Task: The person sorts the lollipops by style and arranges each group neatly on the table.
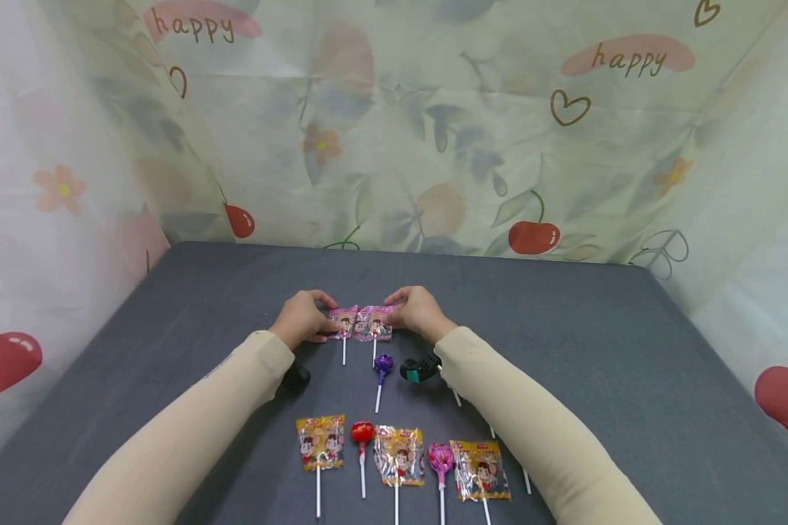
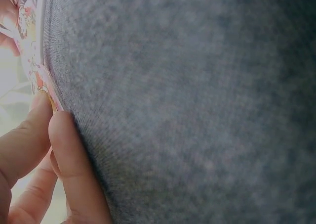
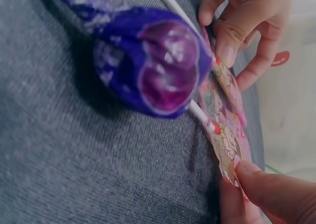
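Note:
Near the middle of the table, my left hand (image 1: 300, 319) pinches the edge of a lollipop in a flat pink printed wrapper (image 1: 344, 321). A second pink-wrapped lollipop (image 1: 373, 323) lies right beside it, its outer edge pinched by my right hand (image 1: 422, 313). The wrappers touch or slightly overlap, and both white sticks point toward me. In the left wrist view, thumb and finger (image 2: 69, 145) grip a wrapper corner. The right wrist view shows both hands at the wrappers, with a purple lollipop (image 3: 168, 66) close to the camera.
Nearer me lie yellow-wrapped lollipops (image 1: 320, 442), a red lollipop (image 1: 362, 432) and a pink round lollipop (image 1: 441, 458). White sticks (image 1: 527, 481) show partly under my right sleeve. Printed curtains surround the grey table (image 1: 565, 313).

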Action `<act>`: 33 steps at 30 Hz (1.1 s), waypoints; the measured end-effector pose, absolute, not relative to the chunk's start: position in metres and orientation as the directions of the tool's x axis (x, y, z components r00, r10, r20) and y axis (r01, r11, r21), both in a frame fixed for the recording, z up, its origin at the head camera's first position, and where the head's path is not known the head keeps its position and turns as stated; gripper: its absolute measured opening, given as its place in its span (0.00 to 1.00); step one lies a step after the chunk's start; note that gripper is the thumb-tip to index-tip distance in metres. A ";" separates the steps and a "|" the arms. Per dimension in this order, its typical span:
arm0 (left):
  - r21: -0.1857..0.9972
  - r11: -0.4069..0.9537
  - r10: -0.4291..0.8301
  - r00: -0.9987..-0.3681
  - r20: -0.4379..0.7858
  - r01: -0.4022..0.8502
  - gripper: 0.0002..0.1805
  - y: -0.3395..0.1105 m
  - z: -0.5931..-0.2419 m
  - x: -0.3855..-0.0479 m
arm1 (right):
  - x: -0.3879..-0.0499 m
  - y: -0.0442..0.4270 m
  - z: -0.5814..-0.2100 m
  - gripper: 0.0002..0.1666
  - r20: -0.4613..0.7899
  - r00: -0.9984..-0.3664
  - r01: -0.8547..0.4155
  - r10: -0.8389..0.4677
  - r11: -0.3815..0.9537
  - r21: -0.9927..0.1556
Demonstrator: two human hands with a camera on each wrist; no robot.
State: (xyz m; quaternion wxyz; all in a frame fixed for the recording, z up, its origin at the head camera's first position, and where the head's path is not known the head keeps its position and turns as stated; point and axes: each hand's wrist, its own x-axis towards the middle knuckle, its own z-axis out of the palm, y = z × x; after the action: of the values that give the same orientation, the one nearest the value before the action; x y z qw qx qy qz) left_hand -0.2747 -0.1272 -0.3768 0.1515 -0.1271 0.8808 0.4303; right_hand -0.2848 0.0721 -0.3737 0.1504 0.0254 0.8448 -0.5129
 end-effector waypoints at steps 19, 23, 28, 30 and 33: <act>0.717 0.599 -0.093 -0.921 -0.379 -0.356 0.24 -0.128 -0.375 -0.274 | -0.291 0.069 -0.373 0.15 -0.301 -0.950 0.216 -0.083 0.522 -0.825; 0.717 0.600 -0.090 -0.921 -0.380 -0.354 0.24 -0.128 -0.376 -0.275 | -0.288 0.070 -0.373 0.16 -0.283 -0.955 0.193 -0.093 0.531 -0.825; 0.719 0.602 -0.083 -0.923 -0.377 -0.348 0.24 -0.128 -0.377 -0.275 | -0.288 0.071 -0.375 0.16 -0.265 -0.960 0.173 -0.092 0.548 -0.819; 0.719 0.602 -0.083 -0.923 -0.377 -0.347 0.24 -0.128 -0.377 -0.276 | -0.290 0.070 -0.376 0.16 -0.268 -0.960 0.177 -0.086 0.556 -0.812; 0.718 0.602 -0.086 -0.922 -0.378 -0.351 0.24 -0.128 -0.377 -0.275 | -0.292 0.070 -0.378 0.16 -0.269 -0.960 0.179 -0.076 0.569 -0.803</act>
State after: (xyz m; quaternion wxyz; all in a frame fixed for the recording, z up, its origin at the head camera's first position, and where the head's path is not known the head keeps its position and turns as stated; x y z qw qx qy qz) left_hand -0.2753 -0.1275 -0.3770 0.1543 -0.1240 0.8815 0.4287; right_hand -0.2921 0.0701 -0.3782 0.1379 0.0294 0.8749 -0.4633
